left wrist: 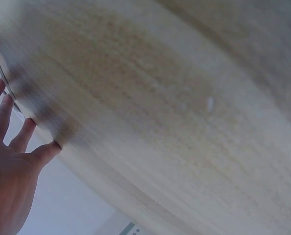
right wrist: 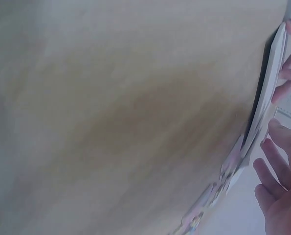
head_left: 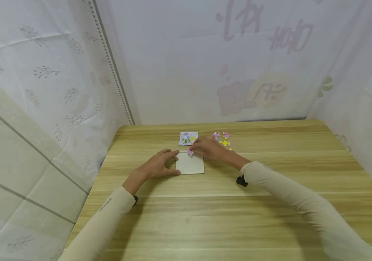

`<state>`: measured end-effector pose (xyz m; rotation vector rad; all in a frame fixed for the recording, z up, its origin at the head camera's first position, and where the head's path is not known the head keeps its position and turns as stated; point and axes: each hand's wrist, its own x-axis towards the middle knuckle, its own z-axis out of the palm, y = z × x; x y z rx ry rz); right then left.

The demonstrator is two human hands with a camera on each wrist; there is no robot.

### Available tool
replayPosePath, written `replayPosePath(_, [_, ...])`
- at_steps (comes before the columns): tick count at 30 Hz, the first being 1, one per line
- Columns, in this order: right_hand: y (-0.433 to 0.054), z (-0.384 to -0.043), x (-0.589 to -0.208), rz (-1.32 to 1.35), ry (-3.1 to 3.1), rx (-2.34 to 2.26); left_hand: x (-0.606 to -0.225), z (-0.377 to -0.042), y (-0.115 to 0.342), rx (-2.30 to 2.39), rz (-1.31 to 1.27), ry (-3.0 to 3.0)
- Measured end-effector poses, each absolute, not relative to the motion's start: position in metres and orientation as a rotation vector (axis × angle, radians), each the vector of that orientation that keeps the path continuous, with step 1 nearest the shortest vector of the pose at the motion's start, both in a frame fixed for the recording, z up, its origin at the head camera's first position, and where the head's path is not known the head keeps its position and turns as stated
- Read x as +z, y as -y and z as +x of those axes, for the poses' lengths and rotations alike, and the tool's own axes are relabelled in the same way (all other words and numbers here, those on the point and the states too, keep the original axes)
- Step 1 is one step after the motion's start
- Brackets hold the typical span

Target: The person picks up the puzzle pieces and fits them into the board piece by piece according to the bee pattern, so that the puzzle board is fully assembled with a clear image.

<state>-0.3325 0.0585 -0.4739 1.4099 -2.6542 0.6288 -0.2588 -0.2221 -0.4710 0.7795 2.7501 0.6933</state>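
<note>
Pink jigsaw piece [head_left: 190, 152] sits at the fingertips of the right hand [head_left: 210, 148], over the far edge of the white square tray [head_left: 190, 165], a little left of the right hand's knuckles. The right thumb and fingers pinch it, and most of it shows on the near side of that pinch, toward the tray's bare floor. What matters for placing it, I judge, is how it lies against the far rim: it looks to be at that rim, but the view is too small to tell whether it touches or hangs just above, or which way any longer axis runs.

The right hand is the nearer one, having the piece in its grip. The left hand [head_left: 159, 165] is at the tray's left side, fingers and thumb spread apart, thumb by the near left corner and fingertips by the far left one; it seems to steady the tray.

Just beyond the tray lies a bee picture card [head_left: 185, 139]. To the right of the card, on the far side of the right hand, loose jigsaw pieces [head_left: 225, 143] in pink and yellow lie scattered on the wooden table [head_left: 186, 221].
</note>
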Motion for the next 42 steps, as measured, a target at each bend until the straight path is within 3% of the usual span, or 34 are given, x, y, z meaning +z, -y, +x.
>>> replayPosePath(24, [-0.024,-0.323,-0.488,1.388,2.790,0.600,-0.476,-0.257,0.224,0.690,0.821,-2.736])
replayPosePath(42, [-0.022,-0.323,-0.477,1.349,2.812,0.621,-0.472,-0.261,0.227,0.636,0.855,-2.730])
